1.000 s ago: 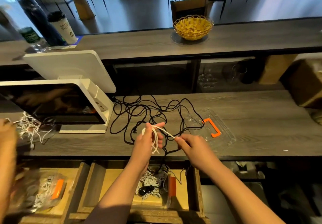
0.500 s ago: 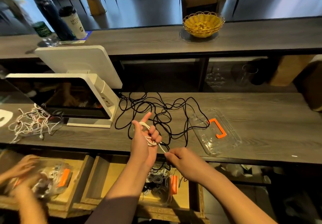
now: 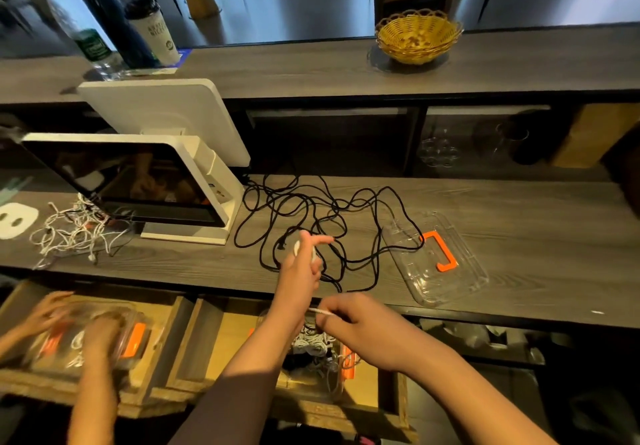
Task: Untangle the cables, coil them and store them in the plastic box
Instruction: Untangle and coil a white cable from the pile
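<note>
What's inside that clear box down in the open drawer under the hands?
The clear plastic box holds coiled white cables and something dark beside them. The right hand and left forearm cover much of it, so the rest of its contents cannot be seen.

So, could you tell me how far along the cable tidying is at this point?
Done: several coiled white cables lie in the plastic box in the open drawer. In hand: the left hand holds a white cable coil while the right hand pinches its tail. Left: the black cable tangle and the lid on the counter.
</note>
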`<state>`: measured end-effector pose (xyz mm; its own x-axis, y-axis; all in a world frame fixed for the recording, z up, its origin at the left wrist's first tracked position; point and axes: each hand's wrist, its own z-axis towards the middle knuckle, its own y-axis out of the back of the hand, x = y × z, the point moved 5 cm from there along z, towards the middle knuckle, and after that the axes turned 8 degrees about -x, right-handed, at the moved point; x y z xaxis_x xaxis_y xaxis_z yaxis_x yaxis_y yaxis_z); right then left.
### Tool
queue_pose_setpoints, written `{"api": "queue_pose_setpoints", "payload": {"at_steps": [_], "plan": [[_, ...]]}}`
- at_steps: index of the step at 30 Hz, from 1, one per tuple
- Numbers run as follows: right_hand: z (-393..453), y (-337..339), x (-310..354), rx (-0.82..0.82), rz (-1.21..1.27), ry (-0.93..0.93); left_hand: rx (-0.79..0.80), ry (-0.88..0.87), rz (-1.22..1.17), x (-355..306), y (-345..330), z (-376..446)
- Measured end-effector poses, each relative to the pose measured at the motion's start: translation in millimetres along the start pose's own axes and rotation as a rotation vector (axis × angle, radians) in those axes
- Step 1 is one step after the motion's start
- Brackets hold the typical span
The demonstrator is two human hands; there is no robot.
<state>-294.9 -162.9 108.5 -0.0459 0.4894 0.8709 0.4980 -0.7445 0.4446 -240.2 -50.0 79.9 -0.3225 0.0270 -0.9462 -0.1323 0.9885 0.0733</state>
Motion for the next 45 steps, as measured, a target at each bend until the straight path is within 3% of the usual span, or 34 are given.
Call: {"api": "queue_pose_setpoints", "payload": {"at_steps": [4, 7, 12, 19, 22, 24, 31, 41, 45], "plan": [[3.9, 13.6, 6.9, -0.114, 0.132, 0.061, 0.232, 0.130, 0.113, 8.5, -4.5, -8.3], [7.6, 25.3, 4.4, -0.226, 0.203, 0.099, 0.312, 0.269, 0.219, 14.2, -3.8, -16.7], [12.4, 45.4, 1.8, -0.438, 0.184, 0.161, 0.599, 0.527, -0.029, 25.2, -11.2, -31.2], [22.6, 65.3, -8.2, -0.613, 0.105, 0.076, 0.907, 0.602, -0.039, 20.5, -7.1, -39.8], [27.0, 68.7, -6.0, -0.576, 0.119, 0.051, 0.960, 0.473, 0.141, 14.5, -0.5, -42.0], [29.7, 68.7, -5.6, -0.531, 0.120, 0.030, 0.963, 0.396, 0.230, 9.7, 1.6, -40.1], [33.9, 63.1, -20.4, -0.321, 0.160, -0.061, 0.775, 0.359, -0.031, 2.4, 14.4, -26.9], [39.0, 35.6, -29.7, -0.165, 0.127, -0.118, 0.294, 0.209, -0.361, -2.2, 27.4, 2.2], [40.1, 27.3, -25.0, -0.152, 0.157, -0.078, 0.193, 0.168, -0.388, -11.0, 29.3, 9.6]]}}
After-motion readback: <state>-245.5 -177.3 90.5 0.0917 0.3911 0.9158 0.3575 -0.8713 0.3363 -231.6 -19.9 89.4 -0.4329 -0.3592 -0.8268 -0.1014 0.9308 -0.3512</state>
